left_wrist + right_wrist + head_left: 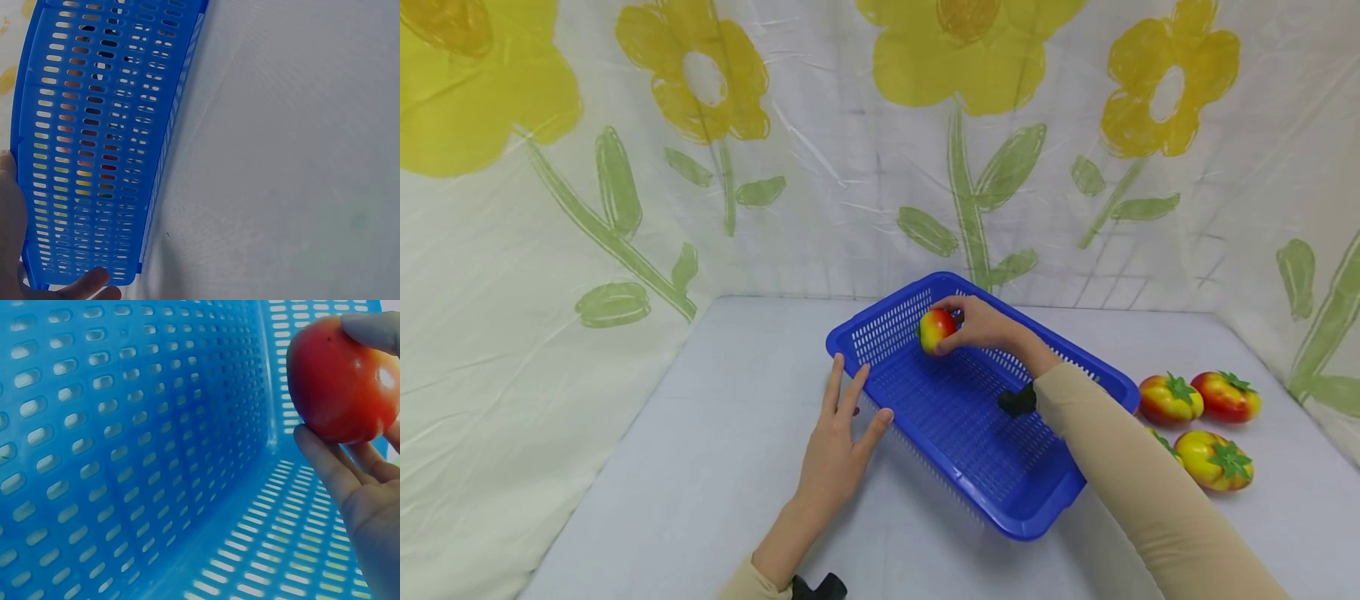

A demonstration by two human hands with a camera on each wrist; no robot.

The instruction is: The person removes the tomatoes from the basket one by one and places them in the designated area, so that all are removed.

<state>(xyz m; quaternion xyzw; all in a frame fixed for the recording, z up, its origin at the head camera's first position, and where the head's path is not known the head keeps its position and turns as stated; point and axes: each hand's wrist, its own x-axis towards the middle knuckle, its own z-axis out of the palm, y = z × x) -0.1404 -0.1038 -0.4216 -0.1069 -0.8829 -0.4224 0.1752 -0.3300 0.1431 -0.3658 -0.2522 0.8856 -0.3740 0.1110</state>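
Note:
A blue perforated plastic basket (970, 454) sits on the table, set at an angle. Inside its far left end, my right hand (981, 323) grips a red-and-yellow fruit with a green leafy cap (936, 332). The right wrist view shows the fruit (340, 381) held between thumb and fingers above the basket floor. My left hand (838, 454) has its fingers spread at the basket's near left rim, with fingertips right at the edge. From the left wrist, the basket's slotted side wall (94, 144) shows, and colours of the fruit come through the slots.
Right of the basket lie several similar fruits, among them a red one (1225, 397), a red-yellow one (1168, 400) and a yellow one (1213, 461); my right forearm partly covers another. Behind the white table (700, 467) hangs a flower-printed curtain (827, 167).

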